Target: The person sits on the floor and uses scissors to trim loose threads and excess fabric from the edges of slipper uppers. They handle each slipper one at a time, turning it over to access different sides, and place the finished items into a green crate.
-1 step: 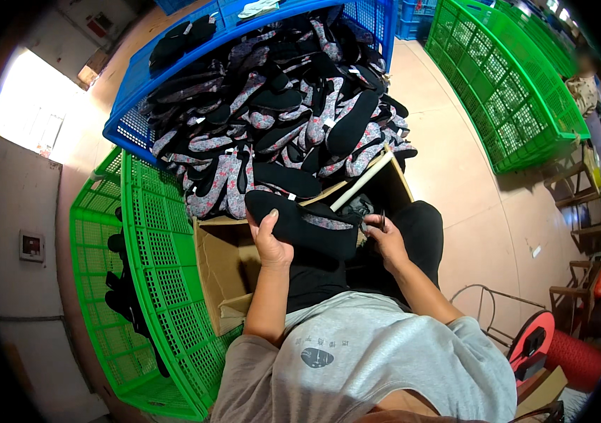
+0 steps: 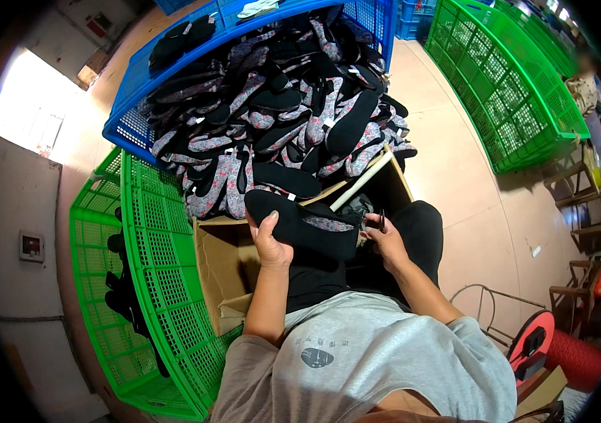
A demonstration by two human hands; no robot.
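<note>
A black slipper (image 2: 279,220) with a floral lining in its opening is held in front of me. My left hand (image 2: 269,242) grips its left end, the thumb lying on the black sole. At its right end is my right hand (image 2: 385,238), fingers closed round small dark scissors (image 2: 382,221), whose blades I cannot make out. Just beyond the slipper, a heap of black and floral slippers (image 2: 272,106) fills a blue crate (image 2: 128,116) and spills toward me. A crumpled grey cloth or bag (image 2: 357,205) lies beyond my right hand.
An open cardboard box (image 2: 219,264) with a white tube (image 2: 362,182) across it stands before my knees. Green crates (image 2: 166,282) are at my left, others (image 2: 498,92) at far right. A red-sided reel (image 2: 531,344) and wooden stools (image 2: 574,289) stand to the right.
My right hand has shifted very slightly, and the dark scissors in it stand a little more upright. My left hand and the slipper are almost still.
</note>
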